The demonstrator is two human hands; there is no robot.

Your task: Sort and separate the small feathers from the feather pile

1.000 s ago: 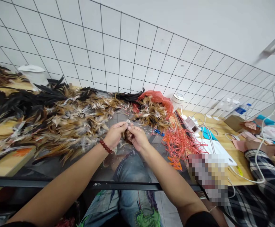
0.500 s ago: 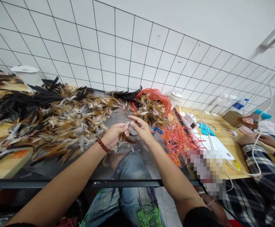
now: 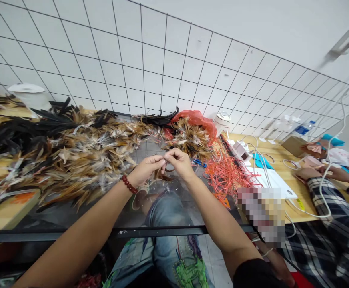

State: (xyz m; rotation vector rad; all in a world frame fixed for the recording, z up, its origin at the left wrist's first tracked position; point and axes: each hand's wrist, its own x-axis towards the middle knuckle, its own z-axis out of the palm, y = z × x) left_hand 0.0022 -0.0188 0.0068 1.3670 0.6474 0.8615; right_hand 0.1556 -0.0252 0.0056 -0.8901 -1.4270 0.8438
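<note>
Over the glass-topped table (image 3: 101, 218), my two hands meet at the fingertips. My left hand (image 3: 147, 171), with a dark red bead bracelet at the wrist, is closed on brown feathers (image 3: 160, 175), whose dark ends hang below the fingers. Thumb and forefinger of my right hand (image 3: 179, 163) are pinched together against the left fingertips; what lies between them is too small and covered to make out. To the left spreads a big heap of brown and black feathers (image 3: 84, 156). Tangled red strings (image 3: 227, 172) lie to the right of my right hand.
Behind my hands, more feathers (image 3: 189, 138) rest against a red plastic bag (image 3: 200, 120). Blue-handled scissors or snips (image 3: 199, 163) lie near the strings. A power strip (image 3: 242, 152) and white cables are at the right, beside a co-worker's plaid sleeve (image 3: 327, 192). A wire grid (image 3: 141, 72) stands behind.
The right fingers have drawn into a tighter pinch against the left fingertips, and the right forefinger no longer sticks out. The feathers are still in my left hand. The view has shifted slightly.
</note>
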